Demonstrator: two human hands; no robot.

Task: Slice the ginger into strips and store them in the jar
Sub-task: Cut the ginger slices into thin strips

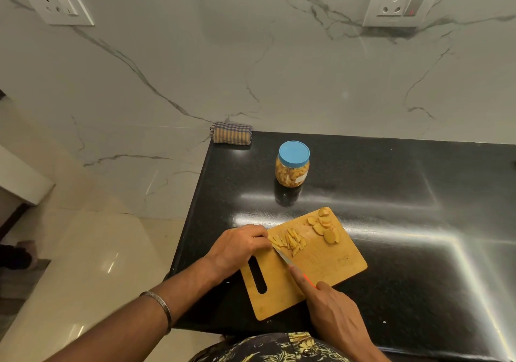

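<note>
A wooden cutting board [329,261] lies on the black counter. A pile of ginger strips [291,241] sits at its upper left, and flat ginger slices [325,226] lie at its far corner. My left hand [237,247] has curled fingers holding a ginger piece at the board's left edge. My right hand [335,311] grips a knife with an orange handle [308,279], index finger along the spine; the blade [282,255] points at the ginger under my left fingertips. A clear jar [292,166] with a blue lid, holding ginger, stands closed behind the board.
A folded checked cloth [231,133] lies at the counter's back left corner. The counter's left edge [192,216] drops to a pale tiled floor. Marble wall with two sockets rises behind. Bare black counter [418,222] stretches to the right of the board.
</note>
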